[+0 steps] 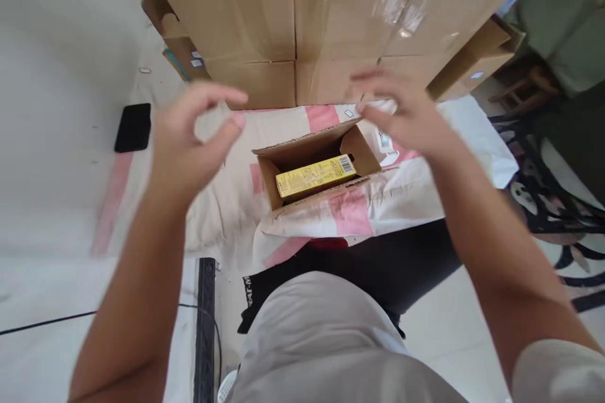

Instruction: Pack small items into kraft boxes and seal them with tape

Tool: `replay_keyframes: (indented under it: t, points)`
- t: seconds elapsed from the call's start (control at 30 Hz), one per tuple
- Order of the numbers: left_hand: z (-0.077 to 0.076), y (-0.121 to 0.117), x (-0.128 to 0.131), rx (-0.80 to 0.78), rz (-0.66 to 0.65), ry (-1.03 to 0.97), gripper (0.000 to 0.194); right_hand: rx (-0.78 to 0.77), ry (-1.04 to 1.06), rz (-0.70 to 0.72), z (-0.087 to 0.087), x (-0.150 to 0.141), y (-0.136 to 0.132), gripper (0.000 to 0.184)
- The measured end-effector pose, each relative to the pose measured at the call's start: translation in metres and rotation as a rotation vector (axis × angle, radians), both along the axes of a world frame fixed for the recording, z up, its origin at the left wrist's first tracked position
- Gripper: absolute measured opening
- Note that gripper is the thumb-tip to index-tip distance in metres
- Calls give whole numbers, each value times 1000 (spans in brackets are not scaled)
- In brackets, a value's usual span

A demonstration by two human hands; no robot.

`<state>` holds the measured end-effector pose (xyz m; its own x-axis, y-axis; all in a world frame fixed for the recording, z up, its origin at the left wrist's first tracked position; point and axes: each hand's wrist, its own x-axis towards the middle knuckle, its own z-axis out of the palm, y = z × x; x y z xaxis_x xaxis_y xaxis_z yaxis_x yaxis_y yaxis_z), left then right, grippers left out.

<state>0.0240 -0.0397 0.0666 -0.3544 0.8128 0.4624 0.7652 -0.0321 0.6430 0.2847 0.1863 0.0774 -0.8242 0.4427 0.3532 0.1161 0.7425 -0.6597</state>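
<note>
A small open cardboard box (302,152) rests on a white and pink sack (359,211) spread over my lap. Inside it lies a yellow carton (314,176) with a barcode at its right end. My left hand (189,138) hovers to the left of the box and above it, fingers curled with thumb and forefinger apart, nothing between them. My right hand (401,110) hangs over the box's far right corner, palm down, fingers stretched out and blurred by motion. Neither hand touches the box.
A stack of large cardboard boxes (293,12), partly wrapped in clear film, stands just behind. A black flat object (133,127) lies on the white floor at the left. A dark patterned rug (558,201) and green cushions (562,19) are at the right.
</note>
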Motion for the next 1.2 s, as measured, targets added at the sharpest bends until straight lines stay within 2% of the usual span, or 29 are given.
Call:
replay_keyframes:
  t: [0.03, 0.1, 0.17, 0.2, 0.27, 0.33, 0.4, 0.43, 0.5, 0.53, 0.63, 0.73, 0.77, 0.9, 0.97, 1.03, 1.13, 1.2]
  points:
    - [-10, 1, -1, 7, 15, 16, 38, 8, 23, 5, -13, -6, 5, 31]
    - [-38, -2, 3, -25, 49, 5, 54, -34, 69, 0, -42, -13, 7, 43]
    - [-67, -5, 14, -90, 71, -121, 70, -145, 122, -21, -68, -13, 3, 57]
    - [-80, -6, 21, -110, 76, -219, 71, -203, 156, -39, -78, -11, 1, 62]
    - [-98, -4, 33, -120, 92, -451, 64, -303, 206, -70, -89, -7, -2, 69]
    - [-106, 1, 41, -114, 124, -625, 50, -384, 217, -68, -94, -2, -1, 72]
    - [-104, 5, 45, -74, 189, -645, 37, -468, 206, -55, -99, 3, 2, 71]
    - [-100, 5, 45, -25, 236, -575, 30, -513, 204, -47, -103, 6, 4, 69]
    - [-85, 2, 45, 46, 302, -266, 18, -609, 208, -28, -111, 11, 6, 60]
    - [-76, 0, 44, 24, 298, -74, 17, -656, 213, -17, -115, 15, 6, 55]
    - [-49, -3, 46, -223, 118, 404, 17, -750, 227, 3, -119, 26, 0, 38]
    - [-33, 2, 56, -394, -80, 577, 4, -753, 250, -53, -115, 38, -8, 27]
    - [-30, 5, 60, -431, -120, 610, 10, -749, 262, -77, -114, 43, -10, 24]
    - [-27, 18, 77, -616, -231, 722, 51, -748, 399, -184, -113, 60, -11, 22]
    - [-25, 24, 83, -652, -283, 738, 56, -678, 491, -248, -114, 69, -9, 22]
    - [-25, 30, 89, -676, -323, 732, 58, -525, 524, -242, -114, 81, -5, 22]
    - [-24, 35, 98, -705, -389, 710, 59, -250, 412, -57, -108, 101, 4, 31]
    - [-24, 35, 103, -699, -423, 695, 59, -145, 307, 59, -102, 113, 9, 38]
